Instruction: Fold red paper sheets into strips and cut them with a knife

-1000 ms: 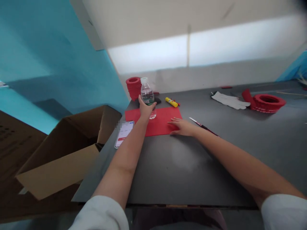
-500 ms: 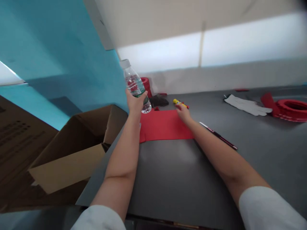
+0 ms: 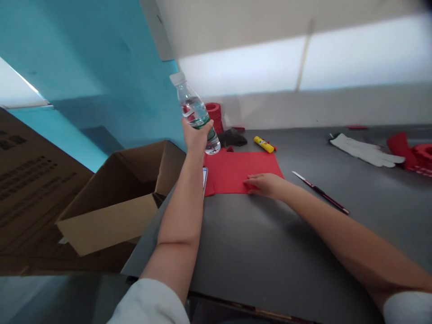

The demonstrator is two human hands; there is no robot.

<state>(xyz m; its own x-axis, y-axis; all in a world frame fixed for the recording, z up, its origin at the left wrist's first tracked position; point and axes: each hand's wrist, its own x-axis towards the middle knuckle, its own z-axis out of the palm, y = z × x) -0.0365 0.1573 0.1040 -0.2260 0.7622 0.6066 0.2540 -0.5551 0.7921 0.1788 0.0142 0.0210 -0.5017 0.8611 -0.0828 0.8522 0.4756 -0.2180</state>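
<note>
My left hand (image 3: 197, 135) is wrapped around a clear water bottle (image 3: 193, 105) with a white cap and a green label. It holds the bottle tilted, above the far left end of a red sheet (image 3: 232, 168). At the sheet's front edge lies my right hand (image 3: 265, 184), its fingers stretched out to the left over the red surface and the thumb a little apart. A yellow glue stick (image 3: 263, 144) rests just beyond the sheet's back edge. Partly covered by my left forearm, a phone (image 3: 204, 177) sits at the sheet's left side.
An open cardboard box (image 3: 111, 225) stands left of the grey table (image 3: 236, 252). A slim pen-like knife (image 3: 320, 192) lies right of the sheet. Farther right are a white glove (image 3: 366, 150) and a red roll (image 3: 423, 155). Red rolls (image 3: 214, 116) and dark cloth (image 3: 232, 137) sit at the back.
My right hand has moved from beside the glue stick down to the sheet's front edge. The left hand still holds the bottle. The view has shifted slightly left.
</note>
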